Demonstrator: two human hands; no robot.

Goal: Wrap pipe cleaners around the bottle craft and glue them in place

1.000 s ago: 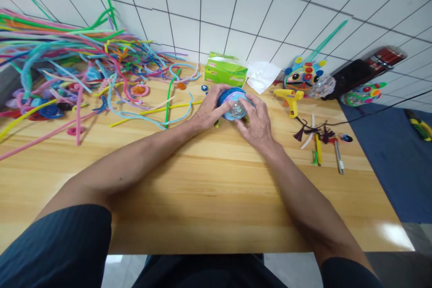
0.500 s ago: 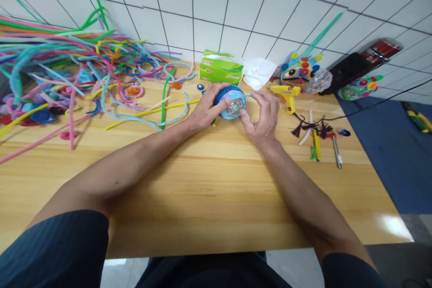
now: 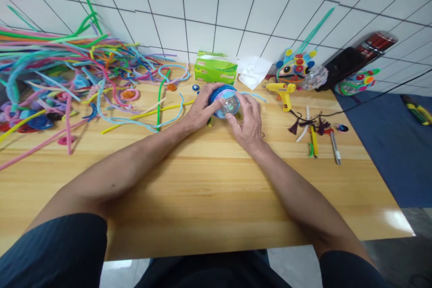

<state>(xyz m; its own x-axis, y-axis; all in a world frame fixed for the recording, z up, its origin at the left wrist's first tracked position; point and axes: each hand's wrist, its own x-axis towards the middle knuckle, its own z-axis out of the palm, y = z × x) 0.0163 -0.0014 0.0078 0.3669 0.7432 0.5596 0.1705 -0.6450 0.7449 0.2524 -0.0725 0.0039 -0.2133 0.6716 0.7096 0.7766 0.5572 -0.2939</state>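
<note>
Container [image 3: 231,105] wound with blue and purple strands shows its clear end near the back of the wooden table [image 3: 209,207], in front of a green packet [image 3: 216,71]. The left hand [image 3: 201,111] clasps its left side, thumb across the front; the right hand [image 3: 249,122] curls its fingers and thumb against the right side. A light blue strand [image 3: 259,96] pokes out beyond the right hand, toward a yellow glue gun [image 3: 285,95].

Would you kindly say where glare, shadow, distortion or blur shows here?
All in the head view: glare whitens the wooden table near its right front corner; a shadow lies below the left forearm; the flask leans outward, probably lens distortion; detail on the held blue-wrapped piece looks soft.
</note>
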